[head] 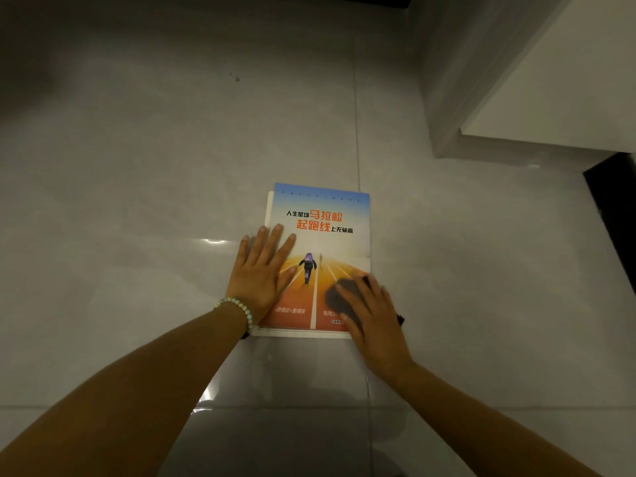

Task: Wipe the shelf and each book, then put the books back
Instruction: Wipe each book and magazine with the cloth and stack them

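Head camera view, looking down on a glossy grey tiled floor point(172, 201). A book point(323, 242) with a blue and orange cover, picturing a runner on a track, was seen lying flat on the floor, cover up, in the middle of the view. The left hand point(261, 270) was laid flat across the book's left edge, fingers straight and spread, pinning it down; a bead bracelet point(241, 306) was worn at that wrist. The right hand point(373, 315) was pressed flat on a dark grey cloth point(340, 297) at the book's lower right corner, with the fingers laid over the cloth rather than curled round it. A pale edge was shown beneath the book; whether it was a second book could not be told. A white piece of furniture point(550, 80) was seen at the upper right, well apart from the book. The task was judged to be midway: this cover was being wiped, and no book had yet been put back. Whether the shelf had been wiped was not shown.
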Demonstrator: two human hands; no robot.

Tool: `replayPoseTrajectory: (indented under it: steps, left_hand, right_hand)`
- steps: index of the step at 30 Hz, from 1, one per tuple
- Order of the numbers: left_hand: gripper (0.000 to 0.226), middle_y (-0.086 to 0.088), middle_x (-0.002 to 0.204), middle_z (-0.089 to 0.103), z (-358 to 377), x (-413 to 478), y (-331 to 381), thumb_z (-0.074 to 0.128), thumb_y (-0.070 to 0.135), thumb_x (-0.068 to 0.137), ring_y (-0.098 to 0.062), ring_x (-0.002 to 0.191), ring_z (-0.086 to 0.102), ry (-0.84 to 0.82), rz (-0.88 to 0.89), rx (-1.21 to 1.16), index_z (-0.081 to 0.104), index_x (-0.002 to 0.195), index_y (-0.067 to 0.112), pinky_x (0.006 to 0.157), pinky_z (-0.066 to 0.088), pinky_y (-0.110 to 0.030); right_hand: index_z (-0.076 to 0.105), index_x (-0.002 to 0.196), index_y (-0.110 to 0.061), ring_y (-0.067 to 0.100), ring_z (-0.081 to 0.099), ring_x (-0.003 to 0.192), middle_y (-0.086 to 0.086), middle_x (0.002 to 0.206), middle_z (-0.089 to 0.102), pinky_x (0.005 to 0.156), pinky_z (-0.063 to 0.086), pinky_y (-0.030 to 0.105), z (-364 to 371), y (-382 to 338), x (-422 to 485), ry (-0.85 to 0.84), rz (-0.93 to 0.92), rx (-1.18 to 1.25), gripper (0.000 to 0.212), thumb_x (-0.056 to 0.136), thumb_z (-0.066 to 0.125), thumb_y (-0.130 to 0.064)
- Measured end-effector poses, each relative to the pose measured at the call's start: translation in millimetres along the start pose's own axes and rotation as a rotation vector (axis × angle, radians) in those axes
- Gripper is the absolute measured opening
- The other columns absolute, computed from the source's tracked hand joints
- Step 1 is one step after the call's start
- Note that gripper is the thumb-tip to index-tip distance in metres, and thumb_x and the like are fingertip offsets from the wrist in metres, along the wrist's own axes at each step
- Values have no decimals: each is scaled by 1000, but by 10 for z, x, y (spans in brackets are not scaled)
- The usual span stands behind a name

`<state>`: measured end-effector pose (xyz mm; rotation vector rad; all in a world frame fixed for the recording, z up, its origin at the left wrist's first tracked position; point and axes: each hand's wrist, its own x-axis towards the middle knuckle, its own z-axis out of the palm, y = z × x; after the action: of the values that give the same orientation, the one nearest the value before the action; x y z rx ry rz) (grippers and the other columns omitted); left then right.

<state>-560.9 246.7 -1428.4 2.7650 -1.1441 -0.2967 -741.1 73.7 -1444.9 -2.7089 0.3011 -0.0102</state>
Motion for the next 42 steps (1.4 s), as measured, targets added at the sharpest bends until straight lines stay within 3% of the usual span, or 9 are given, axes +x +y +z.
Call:
replayPoseTrajectory:
  steps: [4,6,9,16,24,29,32,34,42]
  left_hand:
    - [69,-10,155,22,16,33,13,-2,55,96,-28,143,14,4,41,13,19,149,17,118,1,-41]
    - [72,-9,157,17,19,52,57,-7,59,92,-25,144,7,9,58,-15,11,148,17,117,2,-42]
    - [78,-3,157,-5,63,87,187,-15,68,84,-22,144,-9,-8,84,-48,-3,148,24,116,-7,-38]
    - [79,-2,156,-14,156,81,240,-17,70,81,-19,143,-16,4,37,-66,-8,147,28,115,-12,-36]
    - [85,-5,155,20,-116,311,374,-1,74,82,-22,142,16,126,-132,-386,10,151,24,116,14,-38]
    - [68,-1,157,18,-723,926,400,21,57,93,-19,145,11,257,-71,-592,15,150,22,117,4,-36]
    - [41,1,96,64,-1020,1095,356,30,55,97,-11,93,59,226,26,-713,58,101,25,94,41,-35]
    - [38,3,64,50,-1104,1093,357,41,44,97,-3,56,51,198,23,-930,49,69,20,63,44,-21]
    - [31,3,67,45,-1030,986,536,42,22,100,-3,60,42,149,122,-1090,47,72,12,60,37,-14]
  right_hand:
    - [33,143,-33,14,18,143,-4,153,29,119,12,40,-29,46,-388,35,-129,120,46,101,25,-50]
    - [38,135,-39,-1,33,134,-16,144,39,114,28,30,-194,-65,-336,8,92,477,39,97,35,-48]
    - [44,126,-30,7,60,105,-16,119,55,84,54,17,-369,-177,24,161,479,897,30,96,46,-28]
    - [58,107,-11,23,63,78,13,98,65,61,56,29,-741,-195,697,195,956,1269,26,91,61,-31]
    - [62,84,-15,18,62,61,9,79,65,47,52,21,-982,-240,813,145,652,1098,7,86,69,-19]
    - [65,95,-18,18,68,74,5,85,69,65,59,28,-1190,-207,782,18,477,1091,8,88,65,-22]
    - [64,104,-17,18,69,81,5,92,70,69,58,29,-1248,-226,759,-42,447,1090,26,83,65,-33]
    - [62,109,-19,22,69,88,8,99,69,75,59,34,-1217,-243,751,-18,459,1123,40,76,64,-42]
    - [59,124,-9,32,64,107,18,116,66,93,52,40,-1382,-412,1216,-32,511,1503,43,91,55,-37]
